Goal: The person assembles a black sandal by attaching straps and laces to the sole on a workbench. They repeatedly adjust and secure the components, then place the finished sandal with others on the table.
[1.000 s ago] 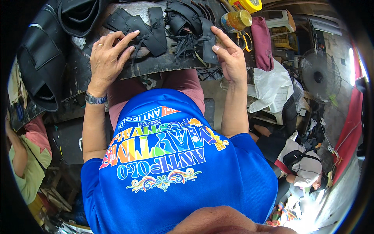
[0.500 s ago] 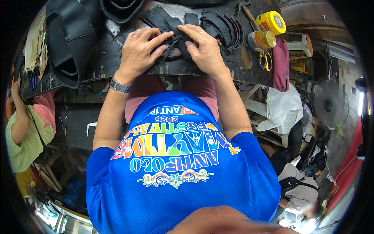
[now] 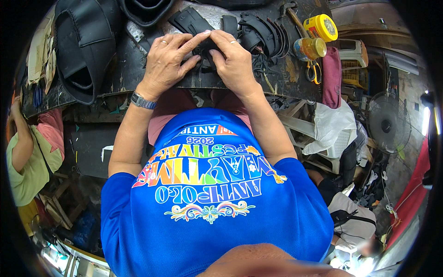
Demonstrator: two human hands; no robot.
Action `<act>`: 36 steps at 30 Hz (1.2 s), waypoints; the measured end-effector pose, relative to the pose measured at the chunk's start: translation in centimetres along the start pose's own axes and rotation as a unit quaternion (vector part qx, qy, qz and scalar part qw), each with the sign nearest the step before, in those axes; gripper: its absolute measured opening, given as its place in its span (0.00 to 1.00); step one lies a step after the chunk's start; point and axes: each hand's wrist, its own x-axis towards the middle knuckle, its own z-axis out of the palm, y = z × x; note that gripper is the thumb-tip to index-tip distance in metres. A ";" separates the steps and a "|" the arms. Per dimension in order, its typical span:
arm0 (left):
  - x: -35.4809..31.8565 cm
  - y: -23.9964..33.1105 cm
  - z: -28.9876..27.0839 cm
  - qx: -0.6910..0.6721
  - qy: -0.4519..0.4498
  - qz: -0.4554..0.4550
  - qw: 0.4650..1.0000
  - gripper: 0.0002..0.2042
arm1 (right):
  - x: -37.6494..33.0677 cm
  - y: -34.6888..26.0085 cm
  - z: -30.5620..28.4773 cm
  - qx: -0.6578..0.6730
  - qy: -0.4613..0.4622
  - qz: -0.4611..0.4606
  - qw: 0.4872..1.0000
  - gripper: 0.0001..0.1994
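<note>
Black strap pieces [image 3: 189,21] slant down rightward to left hand [image 3: 167,60] and right hand [image 3: 234,63], fingertip grip pinching one.

Upper left of frame: large black folded piece [image 3: 87,41] on the dark worn workbench [image 3: 300,78]. Upper centre: flat black strap pieces [image 3: 190,21] beyond the bare left hand [image 3: 166,60]; curved black strap pile [image 3: 263,34] to their right. Upper right: orange-handled scissors [image 3: 314,73], left of maroon oblong cloth pouch [image 3: 332,78] (squat yellow jar [image 3: 318,28] behind).

Between the left grip [image 3: 167,60] and right grip [image 3: 234,62], a flat black strap piece [image 3: 206,47] is largely hidden, its outline unclear. The top edge crops a rounded black padded piece [image 3: 144,17]; at lower right, a person's head [image 3: 370,248] is blurred.
</note>
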 end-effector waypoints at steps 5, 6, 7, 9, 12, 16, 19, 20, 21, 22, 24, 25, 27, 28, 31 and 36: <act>-0.1 0.1 0.0 0.021 -0.014 -0.008 1.000 0.27 | -0.1 -0.1 -1.6 0.005 0.056 0.050 0.997 0.15; -0.2 0.1 0.0 0.028 -0.011 -0.006 1.000 0.27 | -0.2 0.2 -2.3 -0.021 0.083 0.065 0.994 0.11; -0.1 0.0 0.0 0.034 -0.007 -0.003 0.999 0.27 | -0.2 0.6 -3.0 -0.027 0.084 0.098 0.991 0.09; -0.1 0.1 0.0 0.039 -0.010 0.000 0.999 0.27 | -0.3 1.4 -3.7 -0.012 0.082 0.159 0.984 0.06; 0.0 0.0 0.0 0.038 -0.017 -0.004 0.999 0.27 | -0.4 2.1 -3.5 0.033 0.065 0.230 0.971 0.08; -0.1 0.1 -0.1 0.039 -0.013 -0.003 0.999 0.27 | -0.4 2.2 -2.5 -0.084 0.021 0.174 0.981 0.10; -0.1 0.1 0.0 0.044 -0.012 -0.002 0.999 0.27 | -0.1 2.3 -1.9 -0.159 0.032 0.131 0.978 0.11; -0.1 0.1 0.0 0.048 -0.012 -0.003 0.999 0.27 | 0.0 2.4 -2.0 -0.086 0.030 0.163 0.982 0.11; -0.2 0.1 0.0 0.043 -0.021 -0.008 0.999 0.27 | 0.2 2.5 -2.1 -0.012 0.026 0.182 0.983 0.11; -0.2 0.1 -0.1 0.040 -0.030 -0.014 0.999 0.27 | 0.4 2.6 -2.3 0.046 0.024 0.231 0.972 0.11; -0.2 0.1 -0.1 0.036 -0.039 -0.021 0.998 0.28 | 0.5 2.6 -3.0 0.306 0.085 0.308 0.897 0.07; -0.2 0.1 -0.1 0.036 -0.040 -0.021 0.998 0.28 | 0.5 2.5 -3.5 0.385 0.097 0.308 0.865 0.07; -0.2 0.1 -0.1 0.033 -0.044 -0.023 0.998 0.28 | 0.4 2.5 -5.0 0.456 0.091 0.316 0.827 0.10; -0.2 0.1 -0.1 0.032 -0.046 -0.025 0.998 0.28 | 0.4 2.5 -5.5 0.429 0.087 0.354 0.826 0.11; -0.2 0.2 0.0 0.036 -0.043 -0.022 0.998 0.28 | 0.3 2.5 -6.6 0.430 0.014 0.362 0.827 0.13; -0.3 0.1 -0.1 0.039 -0.041 -0.019 0.998 0.27 | -0.2 2.0 -5.9 0.441 0.010 0.386 0.810 0.13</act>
